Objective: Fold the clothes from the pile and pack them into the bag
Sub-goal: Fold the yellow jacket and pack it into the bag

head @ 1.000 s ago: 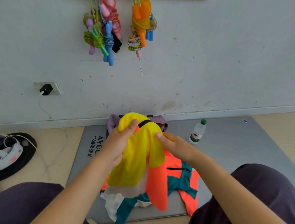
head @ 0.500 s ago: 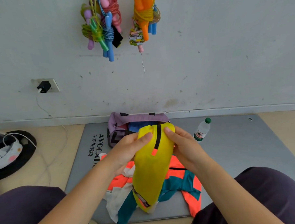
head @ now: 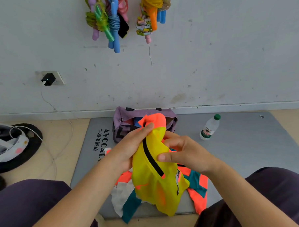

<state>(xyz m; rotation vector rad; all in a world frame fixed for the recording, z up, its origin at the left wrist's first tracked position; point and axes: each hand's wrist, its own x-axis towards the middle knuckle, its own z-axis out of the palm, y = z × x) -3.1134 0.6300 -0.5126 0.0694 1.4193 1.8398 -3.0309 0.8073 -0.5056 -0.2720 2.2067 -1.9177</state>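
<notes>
A grey foam floor mat (head: pixel 241 148) lies under both hands. Beyond them sits an open lilac fabric bag (head: pixel 142 112). The left hand (head: pixel 129 146) and right hand (head: pixel 184 151) both grip a bunched yellow-and-orange zipped garment (head: pixel 153 178), held above the pile of orange, teal and white clothes (head: pixel 198 188).

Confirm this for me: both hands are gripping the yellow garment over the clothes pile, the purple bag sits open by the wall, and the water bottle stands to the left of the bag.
One detail is wrong. In the head view the water bottle stands to the right of the purple bag, not the left. The rest holds: the left hand and right hand grip the yellow garment over the clothes pile, and the bag is open by the wall.
</notes>
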